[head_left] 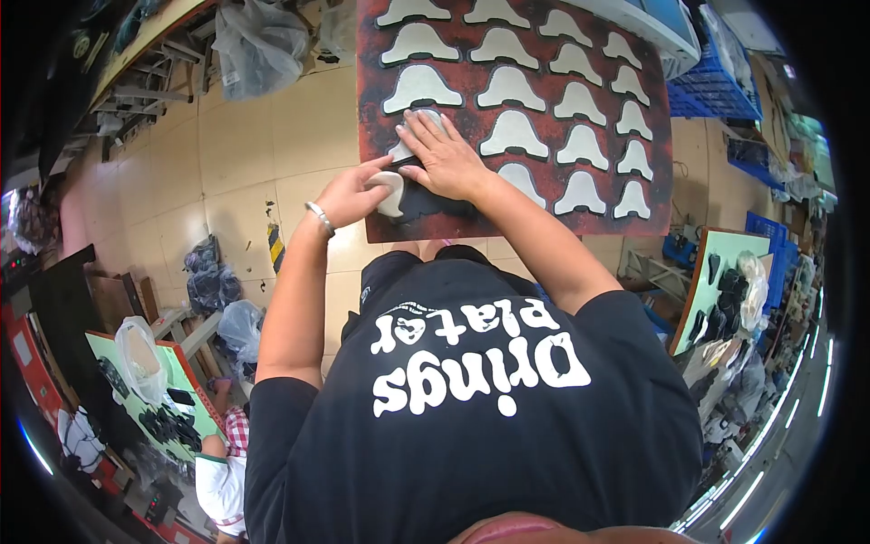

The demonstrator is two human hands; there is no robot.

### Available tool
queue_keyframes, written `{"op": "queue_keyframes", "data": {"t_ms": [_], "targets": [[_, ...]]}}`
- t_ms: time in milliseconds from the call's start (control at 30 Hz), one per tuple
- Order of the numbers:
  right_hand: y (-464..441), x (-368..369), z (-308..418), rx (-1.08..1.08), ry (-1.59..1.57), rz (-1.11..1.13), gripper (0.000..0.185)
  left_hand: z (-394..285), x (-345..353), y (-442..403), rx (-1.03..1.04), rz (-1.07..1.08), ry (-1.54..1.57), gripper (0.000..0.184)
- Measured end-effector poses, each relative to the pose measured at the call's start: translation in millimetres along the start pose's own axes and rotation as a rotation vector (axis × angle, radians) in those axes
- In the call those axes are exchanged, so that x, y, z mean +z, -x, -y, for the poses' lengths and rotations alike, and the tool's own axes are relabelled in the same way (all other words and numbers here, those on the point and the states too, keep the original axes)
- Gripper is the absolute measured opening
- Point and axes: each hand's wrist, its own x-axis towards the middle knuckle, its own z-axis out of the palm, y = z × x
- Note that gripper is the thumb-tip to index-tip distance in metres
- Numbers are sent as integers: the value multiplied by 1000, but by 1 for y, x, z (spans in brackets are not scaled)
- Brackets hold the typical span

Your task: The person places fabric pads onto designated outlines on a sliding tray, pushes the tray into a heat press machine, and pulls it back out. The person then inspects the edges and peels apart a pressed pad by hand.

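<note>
A red-and-black board lies in front of me, bearing rows of pale bell-shaped pieces with black edges. My right hand is laid flat, fingers stretched, over one pale piece in the left column and partly hides it. Just below it, my left hand grips a loose pale curved piece between thumb and fingers at the board's left edge. The left fingertips come close to the right hand. Under the held piece lies a black patch, partly covered by my right wrist.
Blue crates stand at the upper right. A green-topped table with black parts and plastic bags is on the right, another green table at the lower left. Beside that one is a person in a white sleeve. Plastic bags hang at the upper left.
</note>
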Motion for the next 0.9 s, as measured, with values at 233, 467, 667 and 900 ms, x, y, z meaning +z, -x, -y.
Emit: {"op": "queue_keyframes", "data": {"t_ms": [233, 467, 667, 900], "targets": [[28, -44, 22, 283, -1010, -41, 40, -7, 30, 34, -16, -201, 525, 24], [85, -48, 40, 673, -1103, 125, 25, 21, 81, 30, -124, -251, 649, 28], [95, -41, 41, 739, -905, -6, 23, 31, 77, 22, -266, -367, 326, 28], [87, -34, 36, 741, -559, -35, 25, 26, 76, 9, -231, -505, 2, 20]]}}
